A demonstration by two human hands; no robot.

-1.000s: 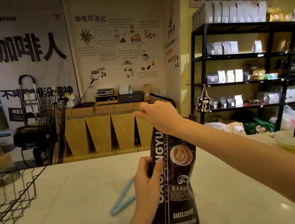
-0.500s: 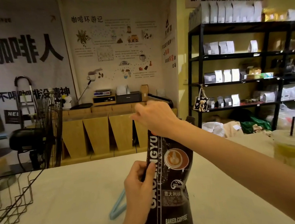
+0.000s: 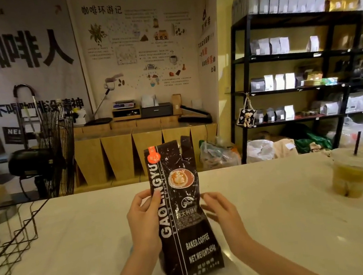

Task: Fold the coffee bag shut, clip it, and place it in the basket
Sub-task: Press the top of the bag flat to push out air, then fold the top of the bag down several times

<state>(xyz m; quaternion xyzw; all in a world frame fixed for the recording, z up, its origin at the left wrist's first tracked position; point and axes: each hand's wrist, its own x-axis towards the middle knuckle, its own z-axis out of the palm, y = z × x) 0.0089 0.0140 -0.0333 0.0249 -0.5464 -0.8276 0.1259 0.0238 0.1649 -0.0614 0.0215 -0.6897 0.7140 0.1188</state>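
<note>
Gripping the tall dark-brown foil coffee bag (image 3: pixel 184 213) along its left edge with the left hand (image 3: pixel 145 223), thumb on the printed front, fingers wrapped behind. Right hand (image 3: pixel 223 211) spread loose just beside the bag's right edge, fingers extended toward the foil, blurred, clasping nothing; contact with the bag cannot be told. Bag standing upright on the pale glossy counter top (image 3: pixel 275 217), base near the bottom of the view, leaning slightly left toward the top, white lettering running up its left side, a round latte picture in the upper half, an orange patch at the upper left corner. Top of the bag standing tall and unfolded, crumpled, a notch showing between two flaps. Off to the left, well apart from the bag, the black wire basket (image 3: pixel 11 242) sitting at the counter's edge. Far right on the same counter, a clear plastic cup of yellow-green drink (image 3: pixel 348 179) with a dark straw. Beyond the counter, a black floor fan (image 3: pixel 49 157) on the left, a black metal shelving unit (image 3: pixel 300 74) stocked with pale pouches on the right.
</note>
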